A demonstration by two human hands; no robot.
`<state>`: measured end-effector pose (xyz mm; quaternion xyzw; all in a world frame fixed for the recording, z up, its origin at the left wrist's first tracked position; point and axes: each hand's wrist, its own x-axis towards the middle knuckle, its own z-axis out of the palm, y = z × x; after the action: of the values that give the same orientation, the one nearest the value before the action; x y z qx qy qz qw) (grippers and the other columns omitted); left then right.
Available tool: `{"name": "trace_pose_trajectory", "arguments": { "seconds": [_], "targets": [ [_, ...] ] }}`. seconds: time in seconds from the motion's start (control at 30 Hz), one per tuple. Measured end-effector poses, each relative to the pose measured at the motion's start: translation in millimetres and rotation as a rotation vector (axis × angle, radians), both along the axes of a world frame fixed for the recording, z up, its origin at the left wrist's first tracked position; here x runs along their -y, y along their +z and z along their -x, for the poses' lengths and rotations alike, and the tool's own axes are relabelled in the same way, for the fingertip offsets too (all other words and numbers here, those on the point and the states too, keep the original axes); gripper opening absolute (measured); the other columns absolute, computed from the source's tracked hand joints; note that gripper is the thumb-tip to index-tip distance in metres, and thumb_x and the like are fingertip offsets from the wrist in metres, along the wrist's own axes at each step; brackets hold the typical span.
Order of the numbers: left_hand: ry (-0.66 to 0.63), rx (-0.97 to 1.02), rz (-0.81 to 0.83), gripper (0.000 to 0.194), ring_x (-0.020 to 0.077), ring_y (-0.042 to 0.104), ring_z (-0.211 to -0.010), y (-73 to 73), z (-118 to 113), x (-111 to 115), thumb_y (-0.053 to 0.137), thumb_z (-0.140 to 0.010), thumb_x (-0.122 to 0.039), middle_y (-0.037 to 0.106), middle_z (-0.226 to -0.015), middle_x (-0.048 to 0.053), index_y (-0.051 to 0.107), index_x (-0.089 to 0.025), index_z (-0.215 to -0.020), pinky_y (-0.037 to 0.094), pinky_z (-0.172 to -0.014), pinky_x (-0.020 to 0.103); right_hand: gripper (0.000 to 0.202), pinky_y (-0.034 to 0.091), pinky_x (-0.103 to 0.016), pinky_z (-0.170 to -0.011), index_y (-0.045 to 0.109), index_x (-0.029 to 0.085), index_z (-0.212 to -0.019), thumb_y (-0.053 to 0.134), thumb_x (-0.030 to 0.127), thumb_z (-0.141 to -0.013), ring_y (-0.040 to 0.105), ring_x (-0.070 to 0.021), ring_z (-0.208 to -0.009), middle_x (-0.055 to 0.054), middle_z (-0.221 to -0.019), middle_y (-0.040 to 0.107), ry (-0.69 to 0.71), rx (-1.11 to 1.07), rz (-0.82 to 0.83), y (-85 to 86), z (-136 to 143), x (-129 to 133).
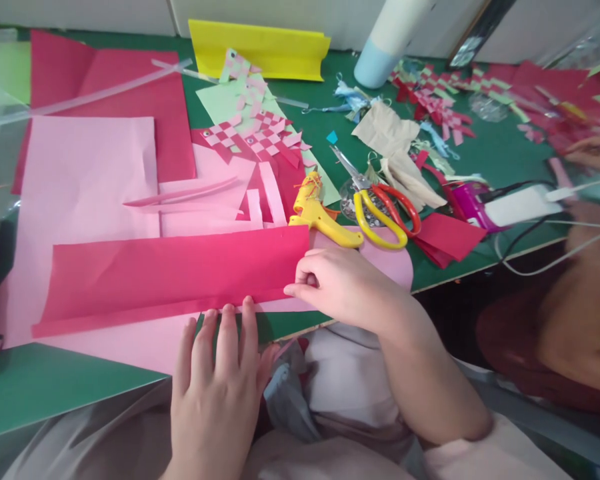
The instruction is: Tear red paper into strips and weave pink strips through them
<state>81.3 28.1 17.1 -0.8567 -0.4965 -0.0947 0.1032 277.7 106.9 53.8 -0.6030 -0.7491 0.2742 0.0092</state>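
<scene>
A long dark pink paper sheet (180,270) lies across the lighter pink paper, with a narrow fold along its near edge. My left hand (220,373) has its fingers stretched out, their tips resting on the folded edge near the middle. At the sheet's right end my right hand (340,283) is curled, thumb and forefinger closed at the edge of the paper. A yellow glue gun (323,217) lies just beyond my right hand, beside scissors with yellow handles (377,223) and a pair with red handles (403,207).
Light pink sheets (90,167), woven paper fish (270,140), a folded yellow sheet (260,50) and a white-and-blue bottle (390,40) stand or lie behind. A white power strip (517,205) with cables is at right, near another person's hand (595,153).
</scene>
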Motion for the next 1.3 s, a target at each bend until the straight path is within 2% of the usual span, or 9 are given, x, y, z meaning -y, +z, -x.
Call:
{"name": "trace_pose_trajectory", "arguments": {
  "seconds": [0.23,0.47,0.7,0.9,1.07,1.17,1.3],
  "targets": [
    [-0.011,-0.018,-0.004,0.066,0.0355,0.055,-0.102,0.6,-1.9,-1.9,0.061,-0.081,-0.041,0.06,-0.11,0.022,0.048,-0.001,-0.132,0.044,-0.095,0.052,0.026,0.031,-0.026,-0.059,0.056,0.018,-0.065,0.062,0.036,-0.083,0.051,-0.012,-0.067,0.001,-0.066,0.059,-0.006,0.0,-0.036,-8.1,-1.9,1.2],
    [-0.001,0.002,0.018,0.07,0.0412,0.05,-0.115,-2.8,-0.5,-0.8,0.061,-0.081,-0.042,0.059,-0.111,0.022,0.044,-0.001,-0.135,0.039,-0.1,0.056,0.028,0.03,-0.026,-0.057,0.053,0.018,-0.062,0.062,0.034,-0.083,0.049,-0.0109,-0.061,0.002,-0.061,0.058,-0.003,-0.009,-0.025,-5.2,-0.4,0.6],
    [0.05,0.012,0.056,0.075,0.0399,0.05,-0.117,-6.6,1.1,2.6,0.059,-0.083,-0.042,0.055,-0.119,0.023,0.033,-0.006,-0.143,0.047,-0.092,0.049,0.03,0.028,-0.026,-0.056,0.052,0.018,-0.061,0.061,0.036,-0.083,0.048,-0.0109,-0.06,0.002,-0.06,0.057,-0.004,0.002,-0.022,-4.8,-1.3,0.7],
    [0.069,0.016,0.053,0.079,0.0396,0.052,-0.115,-5.3,0.7,3.5,0.06,-0.082,-0.043,0.052,-0.122,0.027,0.031,0.0,-0.142,0.047,-0.093,0.048,0.031,0.026,-0.026,-0.055,0.05,0.018,-0.06,0.062,0.035,-0.083,0.047,-0.0107,-0.06,0.002,-0.06,0.057,0.0,0.012,-0.026,-4.0,-0.1,0.1],
    [0.061,0.059,0.021,0.078,0.0427,0.048,-0.12,-7.1,-1.5,1.7,0.062,-0.08,-0.044,0.05,-0.124,0.03,0.037,0.003,-0.138,0.04,-0.099,0.054,0.03,0.027,-0.026,-0.056,0.051,0.017,-0.061,0.061,0.034,-0.083,0.048,-0.0108,-0.061,0.002,-0.061,0.057,0.0,0.01,-0.008,-3.6,0.1,-0.9],
    [0.074,0.074,0.033,0.078,0.0437,0.046,-0.122,-7.4,0.1,2.0,0.062,-0.08,-0.043,0.046,-0.13,0.031,0.036,0.001,-0.139,0.039,-0.101,0.055,0.03,0.028,-0.026,-0.056,0.051,0.017,-0.06,0.061,0.034,-0.083,0.048,-0.0109,-0.061,0.002,-0.061,0.057,-0.002,0.013,0.002,-3.0,0.0,-0.9],
    [0.085,0.092,0.078,0.081,0.0427,0.045,-0.124,-7.4,2.8,4.1,0.06,-0.082,-0.042,0.045,-0.132,0.029,0.026,-0.005,-0.145,0.041,-0.1,0.054,0.03,0.028,-0.026,-0.056,0.051,0.017,-0.06,0.061,0.033,-0.082,0.048,-0.0107,-0.061,0.002,-0.061,0.058,-0.003,0.014,-0.008,-2.0,0.0,-1.4]
  ]
}}
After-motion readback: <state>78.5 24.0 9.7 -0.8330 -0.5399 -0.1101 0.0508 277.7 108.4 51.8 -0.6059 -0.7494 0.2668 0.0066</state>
